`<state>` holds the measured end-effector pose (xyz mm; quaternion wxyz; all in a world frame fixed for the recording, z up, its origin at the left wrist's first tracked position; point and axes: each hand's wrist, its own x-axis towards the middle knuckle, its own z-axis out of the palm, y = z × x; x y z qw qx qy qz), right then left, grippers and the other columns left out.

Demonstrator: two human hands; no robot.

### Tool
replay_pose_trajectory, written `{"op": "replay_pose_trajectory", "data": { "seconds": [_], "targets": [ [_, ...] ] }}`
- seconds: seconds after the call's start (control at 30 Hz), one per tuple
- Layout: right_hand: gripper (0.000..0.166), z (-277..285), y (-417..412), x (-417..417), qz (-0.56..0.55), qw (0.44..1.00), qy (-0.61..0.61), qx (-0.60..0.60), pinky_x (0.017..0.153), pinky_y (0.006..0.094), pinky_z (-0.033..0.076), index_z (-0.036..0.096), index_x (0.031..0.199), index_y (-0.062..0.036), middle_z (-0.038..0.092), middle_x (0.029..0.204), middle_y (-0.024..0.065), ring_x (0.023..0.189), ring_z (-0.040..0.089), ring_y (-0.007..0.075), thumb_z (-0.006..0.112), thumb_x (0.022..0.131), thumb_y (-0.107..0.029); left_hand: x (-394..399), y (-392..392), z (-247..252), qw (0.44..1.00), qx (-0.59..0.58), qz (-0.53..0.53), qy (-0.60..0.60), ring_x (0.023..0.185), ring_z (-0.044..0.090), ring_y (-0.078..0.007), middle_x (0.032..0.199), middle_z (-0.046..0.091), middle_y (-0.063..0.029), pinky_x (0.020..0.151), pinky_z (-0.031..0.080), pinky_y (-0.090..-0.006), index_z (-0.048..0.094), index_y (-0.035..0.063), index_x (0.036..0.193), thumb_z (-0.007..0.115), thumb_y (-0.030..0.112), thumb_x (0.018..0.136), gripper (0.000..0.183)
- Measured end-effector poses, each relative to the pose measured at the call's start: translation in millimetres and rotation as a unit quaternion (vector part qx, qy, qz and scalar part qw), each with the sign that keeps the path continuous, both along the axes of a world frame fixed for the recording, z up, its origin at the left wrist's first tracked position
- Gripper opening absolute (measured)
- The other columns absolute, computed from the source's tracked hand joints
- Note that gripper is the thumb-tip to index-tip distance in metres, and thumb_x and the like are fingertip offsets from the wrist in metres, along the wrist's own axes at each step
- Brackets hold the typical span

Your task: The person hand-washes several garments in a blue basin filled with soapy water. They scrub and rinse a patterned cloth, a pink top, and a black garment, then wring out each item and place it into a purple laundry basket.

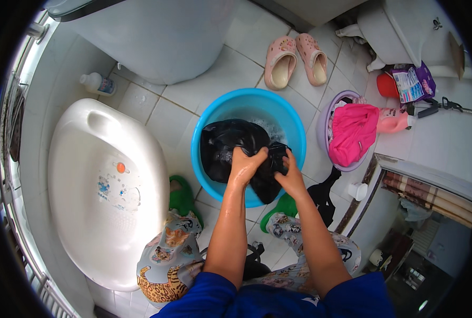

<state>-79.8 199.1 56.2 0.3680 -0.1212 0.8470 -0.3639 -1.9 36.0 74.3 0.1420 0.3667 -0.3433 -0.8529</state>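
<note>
A blue plastic basin (248, 95) stands on the tiled floor before me, with sudsy water inside. Wet black cloth (232, 137) fills much of its left and middle part, and one end hangs down to the near rim. My left hand (246, 163) grips a fold of this cloth between thumb and fingers, the fingers partly hidden. On the right, my right hand (289, 171) has its fingertips on a bunched part of the same black cloth, thumb and fingers curled around its edge.
A white baby bathtub (73, 190) lies left. At right are a purple basin (323, 119) holding pink cloth (353, 131), a pink bottle (395, 120) and black cloth (325, 198) on the floor. Pink clogs (281, 59) stand beyond; a white bottle (99, 83) is by the wall.
</note>
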Motion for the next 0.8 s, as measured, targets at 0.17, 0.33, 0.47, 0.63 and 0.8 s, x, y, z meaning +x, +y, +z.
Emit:
{"op": "replay_pose_trajectory", "data": {
  "seconds": [0.17, 0.33, 0.47, 0.63, 0.8],
  "targets": [
    [0.088, 34, -49, -26, -0.019, 0.984, -0.17, -0.048, 0.107, 0.0419, 0.026, 0.017, 0.147, -0.0132, 0.021, 0.149, 0.0195, 0.135, 0.026, 0.0329, 0.072, 0.079, -0.024, -8, 45, -6, 0.855, -0.31, -0.403, -0.1, 0.084, 0.06, -0.0172, 0.089, 0.064, -0.0058, 0.071, 0.049, -0.0316, 0.063, -0.0046, 0.091, 0.067, 0.013, 0.074, 0.025],
    [0.073, 21, -41, -21, -0.134, 0.974, -0.125, -0.131, 0.102, 0.0333, 0.034, 0.033, 0.142, -0.0098, 0.042, 0.137, 0.0158, 0.125, 0.042, 0.0256, 0.058, 0.074, 0.0, 12, 74, -75, 0.95, 0.307, -0.031, 0.033, 0.1, 0.057, -0.0241, 0.103, 0.061, -0.012, 0.083, 0.048, -0.0358, 0.061, 0.003, 0.101, 0.068, 0.039, 0.079, 0.042],
    [0.064, 61, -44, 32, 0.06, 0.982, 0.121, -0.133, 0.102, 0.0342, 0.036, 0.048, 0.131, -0.0041, 0.051, 0.129, 0.0146, 0.119, 0.05, 0.0252, 0.051, 0.068, 0.004, 17, 57, -64, 0.856, 0.466, 0.159, 0.155, 0.109, 0.054, -0.0336, 0.123, 0.052, -0.0201, 0.093, 0.045, -0.0456, 0.045, 0.0044, 0.122, 0.058, 0.067, 0.075, 0.079],
    [0.029, 104, -54, 112, 0.157, 0.972, 0.162, -0.068, 0.078, 0.0343, 0.051, 0.064, 0.1, -0.0113, 0.055, 0.116, 0.0135, 0.091, 0.064, 0.0309, 0.067, 0.071, -0.01, 26, 15, -82, 0.692, 0.65, 0.172, 0.264, 0.09, 0.062, -0.028, 0.102, 0.059, -0.0163, 0.09, 0.045, -0.0362, 0.052, 0.0051, 0.112, 0.065, 0.041, 0.083, 0.048],
    [0.025, 30, -52, 34, -0.132, 0.986, 0.067, -0.082, 0.063, 0.0278, 0.041, 0.055, 0.081, 0.0006, 0.057, 0.074, 0.0083, 0.068, 0.052, 0.0111, 0.052, 0.092, -0.022, 14, 15, -22, 0.972, 0.193, 0.028, -0.134, 0.067, 0.061, -0.0178, 0.082, 0.062, -0.0067, 0.055, 0.048, -0.0288, 0.063, -0.006, 0.09, 0.065, 0.011, 0.078, 0.021]
  ]
}}
